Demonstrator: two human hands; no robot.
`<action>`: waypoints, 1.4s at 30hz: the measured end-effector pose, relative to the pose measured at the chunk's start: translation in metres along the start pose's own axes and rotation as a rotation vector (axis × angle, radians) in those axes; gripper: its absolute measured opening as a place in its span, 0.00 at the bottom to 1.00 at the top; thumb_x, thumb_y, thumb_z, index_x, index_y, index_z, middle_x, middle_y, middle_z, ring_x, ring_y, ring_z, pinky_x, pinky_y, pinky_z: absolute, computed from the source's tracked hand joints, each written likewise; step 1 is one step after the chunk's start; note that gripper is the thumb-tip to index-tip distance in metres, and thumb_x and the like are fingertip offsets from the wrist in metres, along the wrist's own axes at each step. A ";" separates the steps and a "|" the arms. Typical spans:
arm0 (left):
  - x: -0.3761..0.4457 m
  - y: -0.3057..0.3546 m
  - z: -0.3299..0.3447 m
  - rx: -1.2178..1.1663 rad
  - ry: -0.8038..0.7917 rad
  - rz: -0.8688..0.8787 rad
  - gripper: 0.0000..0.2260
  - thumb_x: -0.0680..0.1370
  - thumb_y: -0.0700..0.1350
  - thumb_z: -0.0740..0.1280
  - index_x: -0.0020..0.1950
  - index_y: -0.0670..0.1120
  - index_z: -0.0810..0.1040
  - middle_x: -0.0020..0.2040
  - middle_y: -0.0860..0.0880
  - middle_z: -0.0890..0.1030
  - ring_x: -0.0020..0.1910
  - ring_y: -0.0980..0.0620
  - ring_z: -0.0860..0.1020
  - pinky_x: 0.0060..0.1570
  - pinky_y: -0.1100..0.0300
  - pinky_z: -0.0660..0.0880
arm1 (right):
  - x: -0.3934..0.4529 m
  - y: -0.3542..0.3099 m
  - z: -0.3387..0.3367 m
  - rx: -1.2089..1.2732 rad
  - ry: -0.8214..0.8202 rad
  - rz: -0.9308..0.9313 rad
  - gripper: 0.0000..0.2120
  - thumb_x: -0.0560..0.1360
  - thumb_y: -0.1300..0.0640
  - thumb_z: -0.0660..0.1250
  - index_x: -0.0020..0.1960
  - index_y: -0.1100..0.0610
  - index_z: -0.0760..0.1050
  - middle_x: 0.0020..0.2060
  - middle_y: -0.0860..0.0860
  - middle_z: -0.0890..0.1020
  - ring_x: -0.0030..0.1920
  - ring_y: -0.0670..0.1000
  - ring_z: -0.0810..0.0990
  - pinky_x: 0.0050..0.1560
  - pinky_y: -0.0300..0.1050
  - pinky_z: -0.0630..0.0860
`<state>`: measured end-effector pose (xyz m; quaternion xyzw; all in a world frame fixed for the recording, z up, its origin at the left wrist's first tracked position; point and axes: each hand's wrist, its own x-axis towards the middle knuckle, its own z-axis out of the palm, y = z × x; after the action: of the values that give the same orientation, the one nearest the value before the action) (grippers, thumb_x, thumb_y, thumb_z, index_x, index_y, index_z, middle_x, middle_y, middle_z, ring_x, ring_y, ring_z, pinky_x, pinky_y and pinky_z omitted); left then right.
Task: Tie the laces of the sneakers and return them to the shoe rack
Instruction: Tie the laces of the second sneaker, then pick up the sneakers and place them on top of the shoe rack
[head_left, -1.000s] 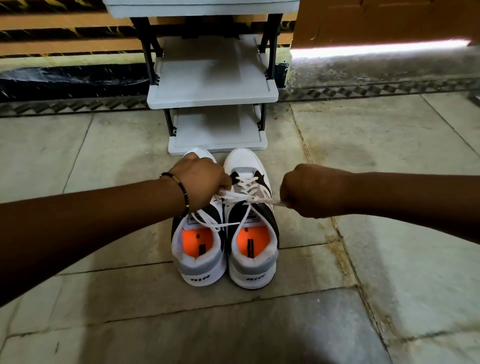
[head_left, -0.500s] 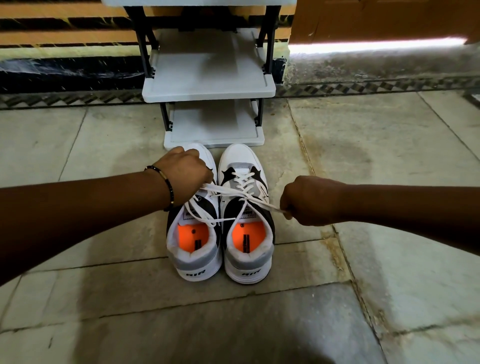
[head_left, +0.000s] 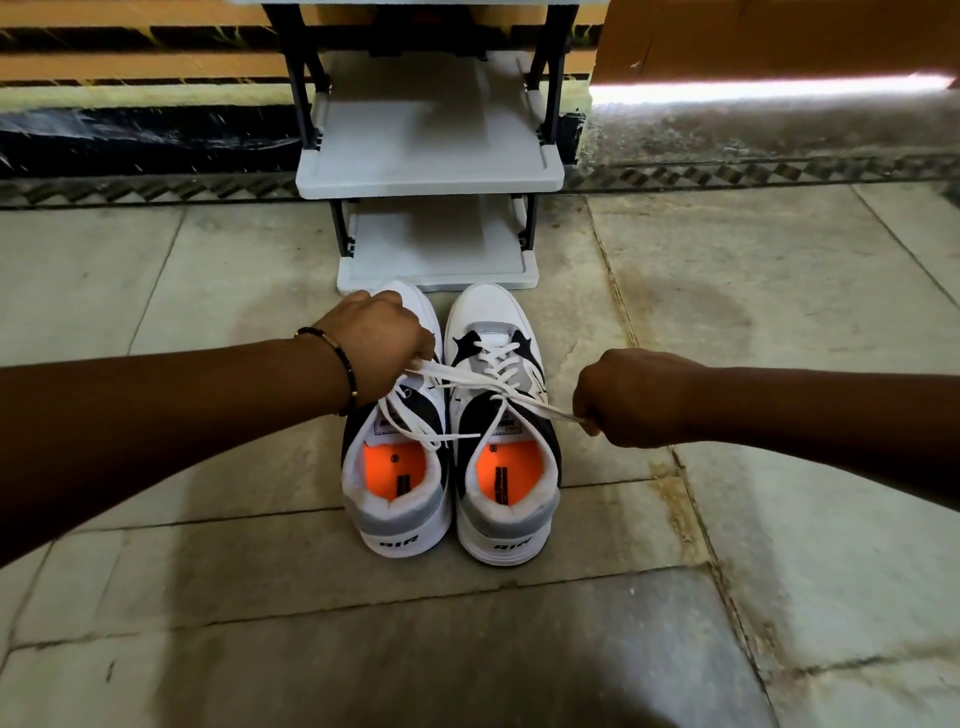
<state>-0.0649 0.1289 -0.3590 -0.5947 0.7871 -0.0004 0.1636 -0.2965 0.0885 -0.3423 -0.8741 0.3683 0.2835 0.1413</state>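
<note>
Two white, grey and black sneakers with orange insoles stand side by side on the floor, toes toward the rack: the left sneaker (head_left: 397, 499) and the right sneaker (head_left: 506, 467). My left hand (head_left: 379, 340), wearing a beaded bracelet, is over the left sneaker's toe and grips one end of the right sneaker's white lace (head_left: 467, 382). My right hand (head_left: 631, 397) is to the right of the right sneaker, closed on the other end. The lace is pulled taut across the shoe. The left sneaker's lace lies loose.
A grey shoe rack (head_left: 431, 171) with black posts stands just beyond the toes; its two visible shelves hold nothing. Stone floor tiles surround the shoes. A dark patterned border (head_left: 753, 171) and a wall run behind the rack.
Both hands have drawn farther apart, pulling the lace tighter. The view has tilted slightly, so the shoes sit a little lower and the rack nearer.
</note>
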 end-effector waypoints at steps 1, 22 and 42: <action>-0.003 -0.001 0.004 -0.090 0.048 -0.007 0.09 0.76 0.42 0.59 0.53 0.49 0.77 0.52 0.47 0.80 0.56 0.45 0.72 0.52 0.54 0.67 | 0.003 0.001 0.002 0.019 -0.015 0.009 0.11 0.76 0.59 0.60 0.53 0.56 0.79 0.44 0.52 0.83 0.44 0.51 0.82 0.46 0.46 0.80; -0.073 0.030 0.066 -1.362 -0.093 -0.411 0.47 0.62 0.43 0.65 0.75 0.46 0.42 0.70 0.50 0.63 0.65 0.49 0.69 0.61 0.54 0.71 | 0.016 -0.029 0.049 1.125 0.083 0.235 0.05 0.70 0.59 0.71 0.44 0.60 0.79 0.45 0.62 0.84 0.47 0.60 0.83 0.53 0.58 0.80; -0.070 0.060 0.067 -1.632 0.058 -0.721 0.38 0.70 0.37 0.62 0.72 0.58 0.47 0.73 0.49 0.62 0.72 0.53 0.62 0.72 0.47 0.61 | 0.028 -0.080 0.072 1.455 0.467 0.383 0.24 0.76 0.62 0.62 0.61 0.36 0.63 0.54 0.37 0.76 0.54 0.34 0.73 0.50 0.22 0.69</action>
<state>-0.0869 0.2252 -0.4157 -0.7373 0.3113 0.4935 -0.3406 -0.2506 0.1603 -0.4137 -0.5204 0.6258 -0.2003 0.5454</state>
